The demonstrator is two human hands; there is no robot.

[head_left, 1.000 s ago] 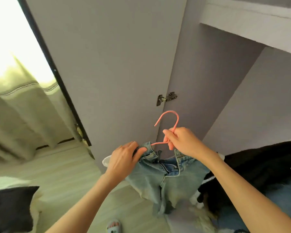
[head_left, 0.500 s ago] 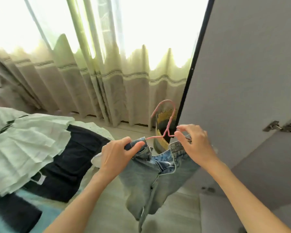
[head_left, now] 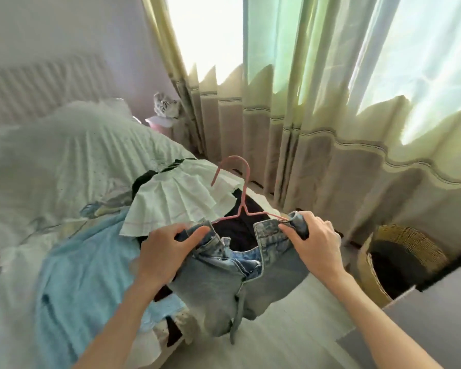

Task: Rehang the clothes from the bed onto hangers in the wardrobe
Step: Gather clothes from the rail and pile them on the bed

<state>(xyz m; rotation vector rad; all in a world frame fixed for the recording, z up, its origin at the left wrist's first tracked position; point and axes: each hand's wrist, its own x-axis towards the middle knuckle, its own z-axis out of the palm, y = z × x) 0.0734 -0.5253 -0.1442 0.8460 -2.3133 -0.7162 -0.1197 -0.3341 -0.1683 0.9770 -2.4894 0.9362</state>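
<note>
Light blue denim shorts (head_left: 224, 286) hang open-fly on a pink wire hanger (head_left: 241, 193), hook pointing up. My left hand (head_left: 168, 251) pinches the left end of the waistband. My right hand (head_left: 312, 243) grips the right end of the waistband together with the hanger's arm. Both hands hold the shorts in the air over the bed's edge. On the bed (head_left: 51, 166) lie a white pleated skirt (head_left: 179, 201), a black garment (head_left: 240, 225) and a light blue garment (head_left: 91, 275). The wardrobe's inside is out of view.
Pale green curtains (head_left: 317, 129) cover the bright window ahead. A woven basket (head_left: 399, 257) with dark contents stands on the floor at right. A grey wardrobe door edge (head_left: 437, 315) cuts across the lower right. A small pink stand (head_left: 160, 121) sits beside the bed's head.
My view has swung left from the wardrobe door to the bed and curtains. My right hand has slid from the hanger's neck out to the waistband's right end, spreading the shorts wider.
</note>
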